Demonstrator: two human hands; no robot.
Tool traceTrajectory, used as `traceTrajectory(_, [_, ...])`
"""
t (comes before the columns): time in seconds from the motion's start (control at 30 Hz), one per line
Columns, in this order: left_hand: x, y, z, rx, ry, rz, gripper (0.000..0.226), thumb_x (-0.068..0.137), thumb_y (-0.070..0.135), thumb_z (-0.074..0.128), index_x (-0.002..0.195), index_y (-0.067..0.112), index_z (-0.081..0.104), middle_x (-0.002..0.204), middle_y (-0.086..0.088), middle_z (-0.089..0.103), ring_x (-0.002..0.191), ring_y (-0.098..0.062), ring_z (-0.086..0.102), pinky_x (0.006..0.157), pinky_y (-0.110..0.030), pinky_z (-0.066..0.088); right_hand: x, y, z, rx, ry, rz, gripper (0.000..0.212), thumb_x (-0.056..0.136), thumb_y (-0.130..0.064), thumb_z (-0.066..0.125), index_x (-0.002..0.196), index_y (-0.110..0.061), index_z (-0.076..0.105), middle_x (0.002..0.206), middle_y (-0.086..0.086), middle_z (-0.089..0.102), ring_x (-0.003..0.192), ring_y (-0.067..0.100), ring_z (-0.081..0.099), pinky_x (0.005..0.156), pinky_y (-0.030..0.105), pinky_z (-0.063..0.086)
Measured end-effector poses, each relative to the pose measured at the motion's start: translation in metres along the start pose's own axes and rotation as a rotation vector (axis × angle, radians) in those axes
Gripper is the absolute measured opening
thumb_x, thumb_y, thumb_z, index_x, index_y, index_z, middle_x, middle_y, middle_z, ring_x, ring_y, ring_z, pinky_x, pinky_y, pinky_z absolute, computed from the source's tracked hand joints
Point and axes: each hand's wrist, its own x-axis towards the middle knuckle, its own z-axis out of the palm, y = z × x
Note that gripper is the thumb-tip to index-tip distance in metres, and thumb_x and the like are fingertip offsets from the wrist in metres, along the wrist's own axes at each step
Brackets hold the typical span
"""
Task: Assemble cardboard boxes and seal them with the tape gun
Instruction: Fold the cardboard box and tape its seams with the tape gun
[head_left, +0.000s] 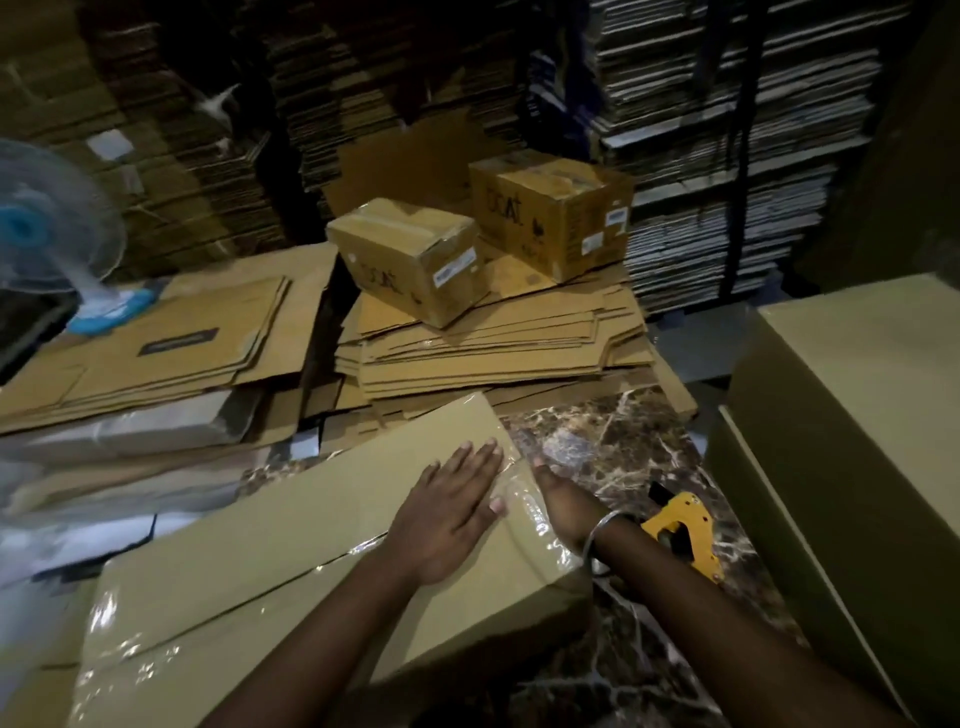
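We press our left hand (452, 512) flat, fingers straight and together, on top of the long cardboard box (291, 551) that lies on the marble-patterned counter (623, 447). Clear tape (524, 514) runs shiny along the box's centre seam and down over its right end. Our right hand (563, 501) lies against that right end of the box, over the tape; its fingers are mostly hidden behind the edge, so we cannot tell whether they are straight or curled. A metal bangle (602, 535) sits on the right wrist.

The yellow tape gun (685, 530) lies on the counter just right of the box, behind our right wrist, with neither hand on it. Further right of the box stands a large plain carton (841, 415). Beyond the box, a stack of flattened cartons (493, 343) carries two small sealed boxes (410, 254), the second one (556, 218) further back. To the far left of the box stands a fan (47, 228) with a blue hub.
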Motion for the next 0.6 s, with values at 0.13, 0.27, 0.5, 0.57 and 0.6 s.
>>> traceTrajectory(0.13, [-0.036, -0.011, -0.007, 0.019, -0.102, -0.078, 0.067, 0.095, 0.070, 0.005, 0.155, 0.045, -0.012, 0.158, 0.031, -0.020, 0.145, 0.005, -0.024, 0.122, -0.035, -0.008, 0.002, 0.006, -0.002, -0.147, 0.051, -0.110, 0.085, 0.090, -0.076, -0.002, 0.154, -0.033, 0.034, 0.153, 0.007, 0.046, 0.136, 0.027, 0.047, 0.112, 0.038, 0.035])
traceTrajectory(0.27, [-0.077, -0.027, -0.011, -0.039, -0.095, -0.125, 0.073, 0.087, 0.080, -0.005, 0.153, 0.049, -0.012, 0.158, 0.032, -0.019, 0.146, 0.005, -0.023, 0.123, -0.039, -0.007, -0.007, 0.004, -0.002, -0.196, 0.109, -0.145, 0.073, 0.096, -0.067, 0.007, 0.156, -0.032, 0.030, 0.158, 0.003, 0.040, 0.142, 0.030, 0.039, 0.114, 0.039, 0.032])
traceTrajectory(0.5, [-0.132, -0.057, -0.015, -0.063, -0.093, -0.169, 0.068, 0.088, 0.080, -0.004, 0.151, 0.055, -0.009, 0.155, 0.039, -0.017, 0.145, 0.008, -0.022, 0.124, -0.041, -0.004, -0.027, -0.011, -0.002, -0.441, 0.302, -0.388, 0.050, 0.107, -0.045, 0.030, 0.155, -0.033, 0.029, 0.147, 0.005, 0.052, 0.130, 0.025, 0.051, 0.096, 0.033, 0.042])
traceTrajectory(0.57, [-0.145, -0.065, -0.015, -0.062, -0.086, -0.180, 0.070, 0.086, 0.081, -0.007, 0.151, 0.055, -0.008, 0.154, 0.040, -0.017, 0.144, 0.009, -0.022, 0.125, -0.039, -0.003, -0.030, -0.015, 0.001, -0.523, 0.307, -0.487, 0.043, 0.107, -0.032, 0.037, 0.150, -0.034, 0.040, 0.154, -0.001, 0.045, 0.135, 0.021, 0.047, 0.099, 0.031, 0.042])
traceTrajectory(0.6, [-0.152, -0.069, -0.016, -0.051, -0.083, -0.185, 0.070, 0.085, 0.082, -0.008, 0.150, 0.056, -0.009, 0.154, 0.041, -0.017, 0.144, 0.010, -0.023, 0.125, -0.038, -0.002, -0.030, -0.017, 0.003, -0.601, 0.302, -0.491, 0.044, 0.106, -0.028, 0.039, 0.150, -0.036, 0.041, 0.159, -0.004, 0.037, 0.139, 0.021, 0.043, 0.105, 0.035, 0.042])
